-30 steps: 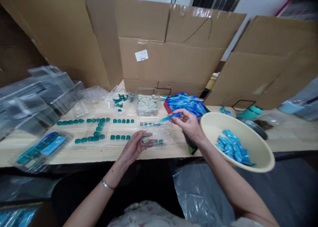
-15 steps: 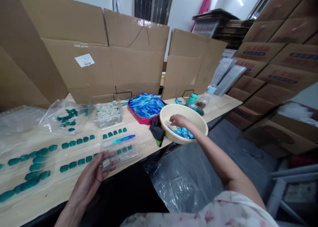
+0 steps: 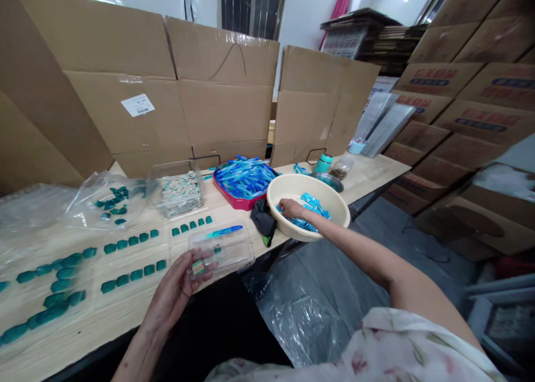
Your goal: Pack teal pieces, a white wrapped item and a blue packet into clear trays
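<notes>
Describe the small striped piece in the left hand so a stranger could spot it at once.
On the wooden table, find the rows of teal pieces. Over them, the left hand holds a small striped block, its multicoloured bands unlike the plain teal pieces nearby.

Long pale wooden workbench [image 3: 368,173]: upright opened cardboard boxes [image 3: 221,109] behind it, barred window [image 3: 253,14] and white wall [image 3: 305,19] above those, stacked printed cartons [image 3: 455,109] to its right, grey floor [image 3: 355,259] beneath it.
</notes>
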### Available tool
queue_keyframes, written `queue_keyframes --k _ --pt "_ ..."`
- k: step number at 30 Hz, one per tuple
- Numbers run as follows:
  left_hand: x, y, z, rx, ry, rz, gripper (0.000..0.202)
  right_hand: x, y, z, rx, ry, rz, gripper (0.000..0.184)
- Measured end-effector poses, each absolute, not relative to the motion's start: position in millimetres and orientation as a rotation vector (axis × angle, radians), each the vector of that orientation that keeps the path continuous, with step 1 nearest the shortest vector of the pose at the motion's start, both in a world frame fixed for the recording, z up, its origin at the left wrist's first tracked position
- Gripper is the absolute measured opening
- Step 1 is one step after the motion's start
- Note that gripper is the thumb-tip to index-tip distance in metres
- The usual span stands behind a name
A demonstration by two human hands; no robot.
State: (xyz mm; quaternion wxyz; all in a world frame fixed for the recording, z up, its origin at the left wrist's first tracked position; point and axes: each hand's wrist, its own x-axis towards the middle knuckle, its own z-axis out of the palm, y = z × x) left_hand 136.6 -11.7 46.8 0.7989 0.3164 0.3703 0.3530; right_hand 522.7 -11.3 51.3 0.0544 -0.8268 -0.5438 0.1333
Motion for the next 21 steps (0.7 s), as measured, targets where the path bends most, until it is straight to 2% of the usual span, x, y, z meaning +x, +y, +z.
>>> queue_keyframes --k 6,9,13,16,21 --pt "132.1 -14.2 42.3 0.694 0.790 0.771 0.027 536.3 -23.6 81.6 -2.480 -1.477 0.184 0.032" --pt "129.6 -18.2 40.3 0.700 0.769 0.795 0.025 526.8 -35.1 104.0 -2.306 -1.483 0.079 0.029" --pt "131.8 -20.9 39.9 0.728 0.688 0.812 0.023 466.7 -40.2 123.3 -1.706 -1.693 0.372 0.023" --pt "132.9 -20.2 37.7 0.730 0.668 0.838 0.024 403.6 -40.5 125.0 -1.448 -1.991 0.536 0.020" --pt "120.0 -23.2 34.7 0.717 0.690 0.884 0.027 335.7 -35.9 109.6 -1.314 -2.476 0.450 0.024"
